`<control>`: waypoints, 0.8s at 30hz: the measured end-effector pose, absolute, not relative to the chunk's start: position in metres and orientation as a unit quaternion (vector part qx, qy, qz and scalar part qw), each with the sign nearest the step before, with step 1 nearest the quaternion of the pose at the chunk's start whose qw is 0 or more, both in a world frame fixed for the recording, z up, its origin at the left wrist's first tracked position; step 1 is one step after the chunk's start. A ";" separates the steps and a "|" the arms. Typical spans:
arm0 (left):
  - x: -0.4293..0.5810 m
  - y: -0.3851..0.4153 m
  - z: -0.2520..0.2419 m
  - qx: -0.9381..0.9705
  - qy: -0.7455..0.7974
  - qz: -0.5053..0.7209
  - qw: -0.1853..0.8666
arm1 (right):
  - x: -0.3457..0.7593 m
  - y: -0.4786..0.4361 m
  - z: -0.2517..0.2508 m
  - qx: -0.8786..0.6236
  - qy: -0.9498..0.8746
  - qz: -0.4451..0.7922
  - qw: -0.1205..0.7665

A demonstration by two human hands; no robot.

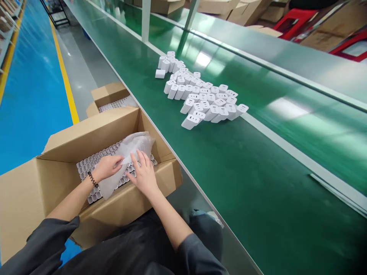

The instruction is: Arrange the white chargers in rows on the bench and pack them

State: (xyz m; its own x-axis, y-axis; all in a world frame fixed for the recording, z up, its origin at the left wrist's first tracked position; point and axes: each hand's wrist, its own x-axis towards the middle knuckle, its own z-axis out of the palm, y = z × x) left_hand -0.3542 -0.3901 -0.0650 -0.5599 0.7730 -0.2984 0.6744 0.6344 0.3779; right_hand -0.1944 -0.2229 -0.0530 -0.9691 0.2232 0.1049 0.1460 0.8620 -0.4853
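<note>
Both my hands are inside an open cardboard box [120,206] to the left of the belt. The box holds tight rows of white chargers [86,166], partly covered by a thin translucent foam sheet [133,145]. My left hand [107,167] is closed, pinching the sheet's edge. My right hand [145,173] lies on the sheet and the chargers with fingers stretched out. A black coiled band sits on my left wrist. On the green conveyor belt [229,172] lies a heap of several white chargers [200,95].
A second open box [110,97] with chargers stands further along the belt's left side. Blue floor with a yellow line [64,72] runs on the left. Cardboard boxes and red stools [295,19] stand beyond the belt. A grey post [145,19] rises from the belt's frame.
</note>
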 end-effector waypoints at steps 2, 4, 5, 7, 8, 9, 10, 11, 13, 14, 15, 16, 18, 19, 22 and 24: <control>-0.340 -0.401 -0.057 0.405 0.873 0.127 0.239 | -0.217 -0.227 -0.057 -0.075 -0.968 0.241 0.001; -0.336 -0.413 -0.056 0.387 0.874 0.139 0.260 | -0.227 -0.220 -0.056 -0.067 -0.969 0.236 -0.022; -0.338 -0.419 -0.057 0.377 0.874 0.142 0.270 | -0.228 -0.213 -0.054 -0.066 -0.970 0.231 -0.023; -0.348 -0.432 -0.058 0.357 0.877 0.145 0.287 | -0.230 -0.196 -0.049 -0.073 -0.973 0.215 -0.030; -0.356 -0.439 -0.058 0.345 0.880 0.145 0.292 | -0.231 -0.186 -0.046 -0.080 -0.975 0.204 -0.035; -0.365 -0.446 -0.057 0.331 0.885 0.143 0.295 | -0.232 -0.176 -0.043 -0.091 -0.976 0.194 -0.041; -0.374 -0.453 -0.056 0.315 0.889 0.138 0.300 | -0.235 -0.167 -0.041 -0.104 -0.977 0.183 -0.045; -0.384 -0.460 -0.054 0.301 0.893 0.131 0.308 | -0.239 -0.157 -0.039 -0.118 -0.977 0.173 -0.049; -0.403 -0.475 -0.052 0.274 0.896 0.111 0.330 | -0.248 -0.142 -0.039 -0.138 -0.976 0.157 -0.056; -0.413 -0.482 -0.051 0.262 0.897 0.098 0.343 | -0.254 -0.137 -0.041 -0.143 -0.976 0.151 -0.062; -0.422 -0.489 -0.051 0.249 0.898 0.083 0.353 | -0.259 -0.134 -0.043 -0.144 -0.976 0.146 -0.073; -0.431 -0.496 -0.053 0.233 0.901 0.066 0.360 | -0.265 -0.132 -0.047 -0.143 -0.976 0.141 -0.087; -0.449 -0.511 -0.057 0.199 0.909 0.028 0.365 | -0.276 -0.131 -0.058 -0.141 -0.973 0.133 -0.127; -0.456 -0.517 -0.061 0.182 0.912 0.008 0.367 | -0.281 -0.132 -0.064 -0.139 -0.971 0.129 -0.149; -0.470 -0.533 -0.077 0.144 0.907 -0.041 0.393 | -0.295 -0.136 -0.084 -0.134 -0.962 0.115 -0.207; -0.470 -0.539 -0.094 0.132 0.898 -0.055 0.417 | -0.304 -0.137 -0.098 -0.130 -0.957 0.105 -0.236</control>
